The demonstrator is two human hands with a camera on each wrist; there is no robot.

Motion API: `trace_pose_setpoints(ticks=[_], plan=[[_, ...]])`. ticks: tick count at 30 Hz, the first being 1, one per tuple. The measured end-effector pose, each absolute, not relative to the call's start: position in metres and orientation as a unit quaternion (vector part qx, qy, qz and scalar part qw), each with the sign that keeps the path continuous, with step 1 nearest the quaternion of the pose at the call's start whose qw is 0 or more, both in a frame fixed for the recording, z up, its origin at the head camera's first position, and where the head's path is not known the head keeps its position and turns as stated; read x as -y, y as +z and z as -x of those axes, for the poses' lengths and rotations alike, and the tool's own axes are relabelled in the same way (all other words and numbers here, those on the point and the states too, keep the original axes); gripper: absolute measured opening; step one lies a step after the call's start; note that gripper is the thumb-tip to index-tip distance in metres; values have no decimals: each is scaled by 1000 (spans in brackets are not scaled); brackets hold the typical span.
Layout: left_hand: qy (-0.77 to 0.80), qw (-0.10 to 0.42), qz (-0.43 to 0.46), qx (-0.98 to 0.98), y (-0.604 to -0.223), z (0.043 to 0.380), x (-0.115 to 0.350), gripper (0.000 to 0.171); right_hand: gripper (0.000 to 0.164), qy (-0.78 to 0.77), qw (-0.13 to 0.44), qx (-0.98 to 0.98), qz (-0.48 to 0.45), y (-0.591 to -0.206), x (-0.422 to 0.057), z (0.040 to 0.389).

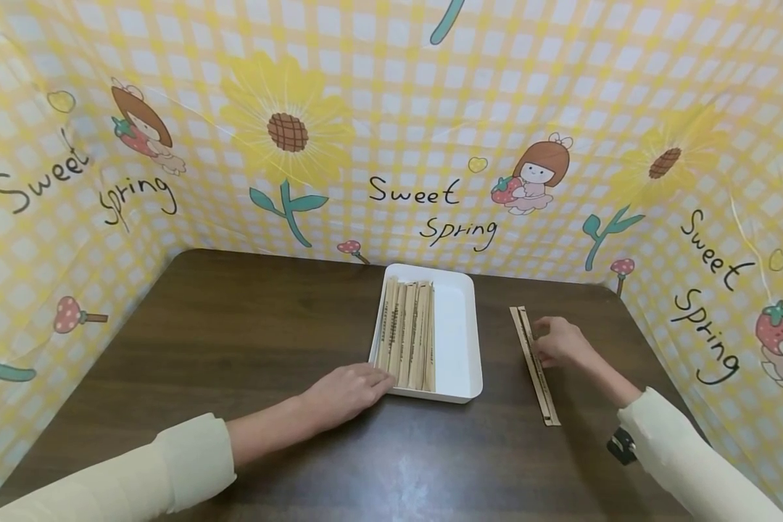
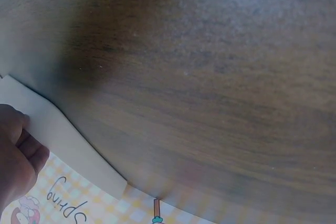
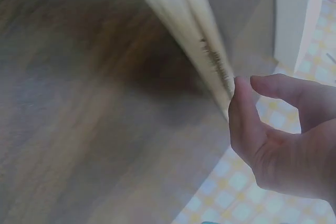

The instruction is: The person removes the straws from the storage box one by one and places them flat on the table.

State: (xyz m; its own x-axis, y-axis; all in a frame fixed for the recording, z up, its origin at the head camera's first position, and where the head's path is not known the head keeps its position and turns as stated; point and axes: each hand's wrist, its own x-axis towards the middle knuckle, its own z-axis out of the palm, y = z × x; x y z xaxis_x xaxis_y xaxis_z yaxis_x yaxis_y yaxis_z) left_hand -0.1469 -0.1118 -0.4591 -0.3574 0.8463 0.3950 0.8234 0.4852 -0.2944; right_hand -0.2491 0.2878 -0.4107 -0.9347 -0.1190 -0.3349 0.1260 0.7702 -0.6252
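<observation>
A white rectangular tray (image 1: pixel 455 333) stands on the table, with several paper-wrapped disposable chopsticks (image 1: pixel 407 333) lying side by side along its left part. My left hand (image 1: pixel 347 395) grips the tray's near left corner; its bent fingers lie at the rim in the left wrist view, beside the white wall (image 2: pixel 68 135). To the right of the tray lies one wrapped pair of chopsticks (image 1: pixel 536 370), slanted, with dark print on its sleeve. My right hand (image 1: pixel 561 342) is at this pair's right edge. In the right wrist view a small gap shows between thumb and fingers, and the pair (image 3: pixel 191 35) runs behind the fingertips.
The dark brown wooden table (image 1: pixel 267 312) ends at a yellow-and-white checked cloth (image 1: pixel 391 130) that rises at the back and both sides. A dark device (image 1: pixel 621 445) sits under the right sleeve (image 1: pixel 678 442).
</observation>
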Motion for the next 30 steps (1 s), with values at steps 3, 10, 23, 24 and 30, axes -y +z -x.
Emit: trace_pose_setpoints(ticks=[3,10,23,24,30], plan=[[26,251,505,825,-458,147,112,26,61,-326,177,-928,19,-403,-281,252],[30,250,502,827,-456,146,112,27,67,-333,171,-927,40,-387,-257,259],[34,238,501,831,-456,146,111,27,62,-424,173,-887,55,-374,-207,263],[36,237,501,832,-456,147,112,27,61,-426,171,-887,57,-373,-203,263],[31,234,504,831,-457,147,112,28,58,-433,169,-882,77,-376,-183,262]])
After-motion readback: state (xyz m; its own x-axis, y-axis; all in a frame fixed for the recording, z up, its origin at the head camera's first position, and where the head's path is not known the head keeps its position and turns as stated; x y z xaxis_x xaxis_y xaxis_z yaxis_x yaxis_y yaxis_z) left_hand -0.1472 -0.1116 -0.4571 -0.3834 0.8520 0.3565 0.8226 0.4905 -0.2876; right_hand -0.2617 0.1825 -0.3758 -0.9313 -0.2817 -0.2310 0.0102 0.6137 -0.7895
